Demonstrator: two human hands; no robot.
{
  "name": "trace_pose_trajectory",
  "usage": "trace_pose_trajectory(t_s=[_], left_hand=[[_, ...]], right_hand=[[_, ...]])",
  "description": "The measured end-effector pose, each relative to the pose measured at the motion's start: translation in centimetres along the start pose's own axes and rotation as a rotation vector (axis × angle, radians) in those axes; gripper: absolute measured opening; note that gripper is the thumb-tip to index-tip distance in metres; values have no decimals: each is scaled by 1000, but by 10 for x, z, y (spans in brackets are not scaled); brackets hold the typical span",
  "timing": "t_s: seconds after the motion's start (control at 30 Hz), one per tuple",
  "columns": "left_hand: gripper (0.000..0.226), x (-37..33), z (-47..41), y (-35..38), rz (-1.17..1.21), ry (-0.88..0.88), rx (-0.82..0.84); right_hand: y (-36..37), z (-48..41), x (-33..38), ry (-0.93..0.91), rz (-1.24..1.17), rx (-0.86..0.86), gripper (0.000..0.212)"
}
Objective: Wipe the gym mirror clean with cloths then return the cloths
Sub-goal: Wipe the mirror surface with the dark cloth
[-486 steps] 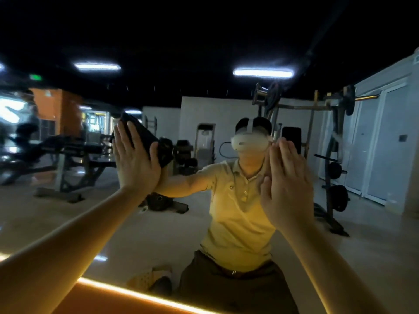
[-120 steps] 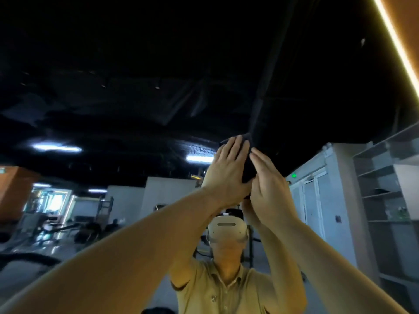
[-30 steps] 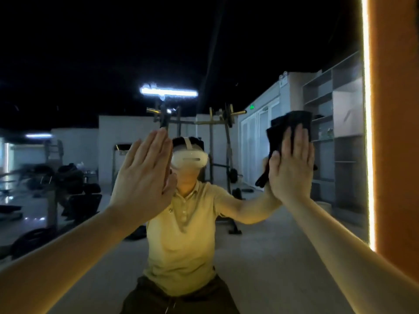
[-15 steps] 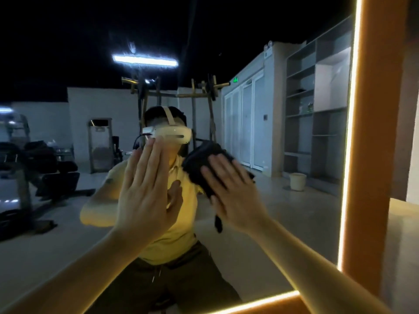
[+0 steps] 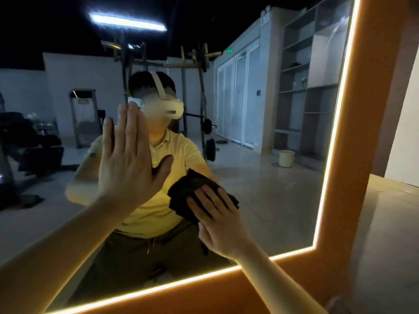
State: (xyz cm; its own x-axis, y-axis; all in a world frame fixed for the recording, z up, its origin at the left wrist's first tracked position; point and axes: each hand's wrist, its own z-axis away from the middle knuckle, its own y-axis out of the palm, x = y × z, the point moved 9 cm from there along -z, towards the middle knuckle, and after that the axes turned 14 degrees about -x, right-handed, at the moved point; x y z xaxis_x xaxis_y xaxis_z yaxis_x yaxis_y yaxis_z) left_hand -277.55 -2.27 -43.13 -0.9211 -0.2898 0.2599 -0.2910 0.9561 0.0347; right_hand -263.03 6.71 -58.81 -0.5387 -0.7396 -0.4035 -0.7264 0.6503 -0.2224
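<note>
**One cloth, two hands, one mirror**

One black cloth point(image 5: 188, 189) is pressed to the mirror point(image 5: 272, 200), low and right of centre, under the straight, spread fingers of the right hand point(image 5: 217, 218). The left hand point(image 5: 129, 164) is held flat to the glass, fingers straight and together.
</note>
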Motion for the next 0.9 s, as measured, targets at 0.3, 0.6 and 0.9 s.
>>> trace_pose_trajectory(t_s=[0.3,0.6,0.9], left_hand=[[99,-1,-1,2,31,4,-25],[74,30,-8,-43,131,14,30],[73,131,-43,-80,-9,-156,-20]], right_hand=[[-25,-28,-78,842,92,-344,45],[-14,-113,5,42,-42,-119,61],[-17,-252,80,-60,-31,-167,58]])
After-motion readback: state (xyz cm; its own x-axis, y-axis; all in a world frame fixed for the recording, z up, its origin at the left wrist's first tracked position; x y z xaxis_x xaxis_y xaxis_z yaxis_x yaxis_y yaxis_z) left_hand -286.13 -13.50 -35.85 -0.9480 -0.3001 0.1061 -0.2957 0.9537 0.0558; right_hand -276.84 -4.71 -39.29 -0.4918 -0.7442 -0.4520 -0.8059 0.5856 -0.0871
